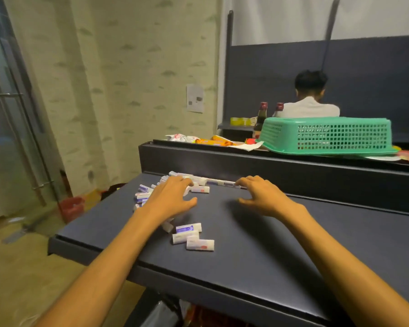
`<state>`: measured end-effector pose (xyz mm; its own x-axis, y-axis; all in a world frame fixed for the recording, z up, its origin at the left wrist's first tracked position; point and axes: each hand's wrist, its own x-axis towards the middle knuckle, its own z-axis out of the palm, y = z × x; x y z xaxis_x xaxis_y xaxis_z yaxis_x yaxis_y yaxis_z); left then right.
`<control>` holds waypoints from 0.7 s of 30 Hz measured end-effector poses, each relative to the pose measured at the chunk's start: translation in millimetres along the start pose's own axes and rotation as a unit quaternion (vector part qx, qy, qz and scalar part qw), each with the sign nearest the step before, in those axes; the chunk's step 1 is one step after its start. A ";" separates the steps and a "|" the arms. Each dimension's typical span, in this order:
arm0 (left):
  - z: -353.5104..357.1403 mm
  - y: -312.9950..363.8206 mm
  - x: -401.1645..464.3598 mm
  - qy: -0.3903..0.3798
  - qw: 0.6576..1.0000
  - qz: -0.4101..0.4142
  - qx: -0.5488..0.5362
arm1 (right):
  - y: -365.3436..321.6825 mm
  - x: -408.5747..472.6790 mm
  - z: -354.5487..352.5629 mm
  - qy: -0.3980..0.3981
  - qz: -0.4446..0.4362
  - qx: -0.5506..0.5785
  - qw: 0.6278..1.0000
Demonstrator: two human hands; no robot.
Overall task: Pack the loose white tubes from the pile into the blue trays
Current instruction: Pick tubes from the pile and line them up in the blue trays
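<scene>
Several loose white tubes with purple and red print lie on the dark table [257, 251]. One pile [143, 195] sits at the far left edge, and three tubes [194, 237] lie nearer me beside my left forearm. A flat row of tubes [220, 183] runs along the table's back edge. My left hand [172, 197] hovers over the pile, fingers spread and reaching towards the far tubes. My right hand [262, 197] has loosely curved fingers, with its fingertips at the right end of that row. Neither hand holds a tube. No blue tray is in view.
A raised dark ledge [246, 159] stands behind the table, carrying an upturned green basket [328, 135], snack packets [213, 140] and bottles [261, 119]. A person in white [309, 102] sits beyond it, back turned. A glass door [10, 114] and a red bin [72, 207] are at left.
</scene>
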<state>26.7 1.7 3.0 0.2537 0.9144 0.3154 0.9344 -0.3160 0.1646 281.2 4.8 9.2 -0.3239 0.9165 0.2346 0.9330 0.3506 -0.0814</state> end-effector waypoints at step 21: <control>45.2 -23.2 102.2 -0.065 0.991 0.110 -0.033 | 22.7 29.4 9.7 0.022 0.110 0.010 0.994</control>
<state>42.2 114.0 -10.8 0.4844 0.8447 0.2276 0.8352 -0.5239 0.1670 291.3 41.6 4.9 -0.1050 0.9620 0.2519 0.9770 0.1471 -0.1543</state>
